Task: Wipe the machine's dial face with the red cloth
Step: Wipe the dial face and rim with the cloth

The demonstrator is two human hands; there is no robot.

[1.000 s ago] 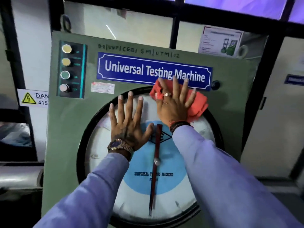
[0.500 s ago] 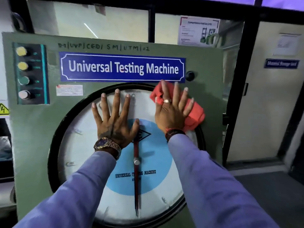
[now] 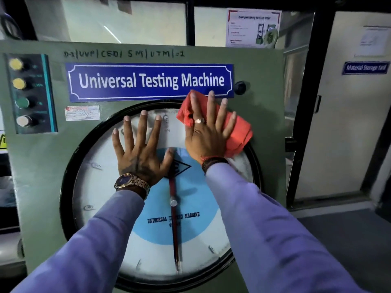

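Green machine front (image 3: 262, 115) fills most of the frame. Round dial face (image 3: 101, 187) sits centre to lower centre, black rim, white outer band, blue inner disc.

Right hand (image 3: 208, 134), upper centre-right: palm flat on the red cloth (image 3: 239, 134), fingers spread and straight, tips pointing up and slightly right. Ring on one finger. No pinch visible; the cloth is pressed against the surface under the palm.

Red cloth: bunched, at the dial's upper right edge. Its long axis runs diagonally, from upper left near the nameplate (image 3: 148, 81) down to lower right over the black rim. Upper corner touches the nameplate's lower edge; lower right end lies past the rim on green panel.

Left hand (image 3: 140, 153), centre: bare, flat on the glass, fingers splayed wide, pointing up, thumb out to the right near the diamond logo (image 3: 183, 167). Gold watch (image 3: 131, 181) at the wrist.

Red pointer (image 3: 174, 229) stands vertical, tip down toward the lower centre of the dial.

Button column (image 3: 21, 94) in a dark strip, upper left of the frame. Small black knob (image 3: 240, 87) just right of the nameplate.
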